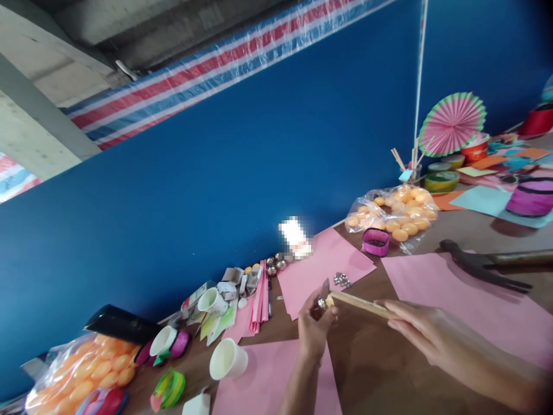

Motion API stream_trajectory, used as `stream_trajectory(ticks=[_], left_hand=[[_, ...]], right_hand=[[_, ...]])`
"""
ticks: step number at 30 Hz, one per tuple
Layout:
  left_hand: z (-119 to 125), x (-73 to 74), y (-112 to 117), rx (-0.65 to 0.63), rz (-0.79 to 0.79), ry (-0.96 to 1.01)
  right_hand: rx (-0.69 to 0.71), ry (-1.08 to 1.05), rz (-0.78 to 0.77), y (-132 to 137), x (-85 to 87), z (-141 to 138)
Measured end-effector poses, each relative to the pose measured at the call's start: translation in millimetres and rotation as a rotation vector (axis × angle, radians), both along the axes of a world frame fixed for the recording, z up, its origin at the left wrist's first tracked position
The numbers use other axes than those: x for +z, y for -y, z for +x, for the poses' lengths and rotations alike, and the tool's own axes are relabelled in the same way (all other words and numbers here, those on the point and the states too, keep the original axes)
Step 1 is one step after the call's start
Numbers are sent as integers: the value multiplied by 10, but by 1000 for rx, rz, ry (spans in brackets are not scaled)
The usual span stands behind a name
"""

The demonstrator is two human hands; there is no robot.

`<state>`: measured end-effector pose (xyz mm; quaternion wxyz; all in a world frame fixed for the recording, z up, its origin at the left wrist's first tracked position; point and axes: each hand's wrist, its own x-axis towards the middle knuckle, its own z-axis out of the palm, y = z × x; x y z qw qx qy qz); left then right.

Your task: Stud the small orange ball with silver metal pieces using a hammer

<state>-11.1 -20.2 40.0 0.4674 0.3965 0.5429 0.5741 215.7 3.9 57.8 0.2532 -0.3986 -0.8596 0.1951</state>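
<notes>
My left hand (314,325) is closed in a pinch on a small shiny metal piece (323,294) at the left end of a thin wooden stick (358,304). My right hand (425,334) grips the stick's other end, fingers wrapped over it. Both hands hover above pink paper sheets (453,300) on the brown table (367,369). A small heap of silvery metal bits (342,280) lies on a pink sheet just beyond the left hand.
A hammer (484,266) lies at right. Bags of orange balls (395,216) sit at back centre and front left, a purple tin (375,241) beside the near one. White paper cups (227,358), folded paper strips, a pink paper fan (451,122) and a blue wall (259,173).
</notes>
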Motion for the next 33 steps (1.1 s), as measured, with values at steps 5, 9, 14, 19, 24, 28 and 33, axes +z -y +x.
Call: stream_trajectory(ticks=[5, 9, 14, 19, 24, 28, 33], left_hand=[[17, 40, 5, -7, -9, 7], [30, 19, -1, 3, -42, 30], [-5, -16, 10, 36, -90, 110], [22, 26, 22, 58, -49, 214], [61, 20, 6, 153, -74, 328], [71, 14, 0, 181, -74, 396], [60, 45, 12, 195, -89, 486]], right_hand=[[11, -25, -6, 18, 29, -8], [19, -32, 0, 25, 61, -14], [-4, -48, 7, 28, 29, -13], [9, -45, -36, 34, -14, -12], [0, -56, -41, 55, -22, 1], [-4, -47, -42, 68, -22, 6], [-10, -51, -7, 96, -62, -20]])
